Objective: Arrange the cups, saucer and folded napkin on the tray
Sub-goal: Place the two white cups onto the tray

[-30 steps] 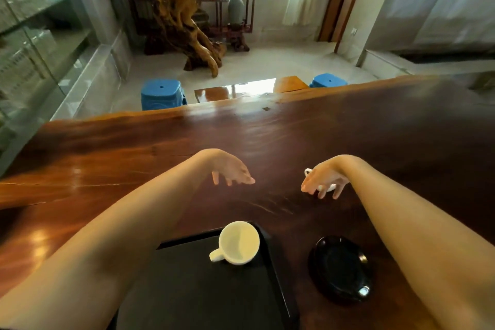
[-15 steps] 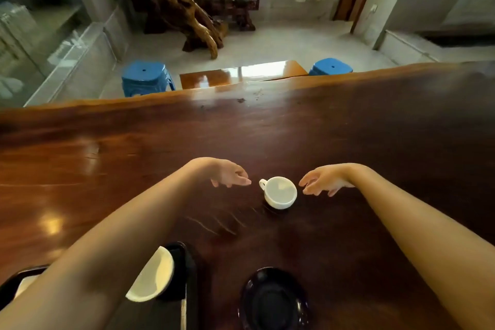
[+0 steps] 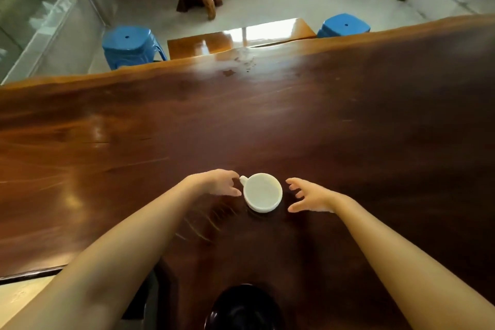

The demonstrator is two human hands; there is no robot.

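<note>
Fingers of our left hand [image 3: 219,182] are spread and loosely curled just to the left of the white cup [image 3: 263,192], their tips close by its small handle — whether they touch it we cannot tell. Our right hand [image 3: 308,198] mirrors it on the cup's right side, palm turned inward, fingers splayed and apart from the rim; neither hand holds anything. The cup stands upright and empty on the dark wooden table [image 3: 348,128], its handle pointing up and to the left. Both forearms reach forward from the lower corners and converge toward the cup. Nearer to us than the cup, at the bottom edge, lies the black saucer [image 3: 246,308], only partly in view. Beyond the cup — past the table's far edge — stand two blue stools [image 3: 131,45].
</note>
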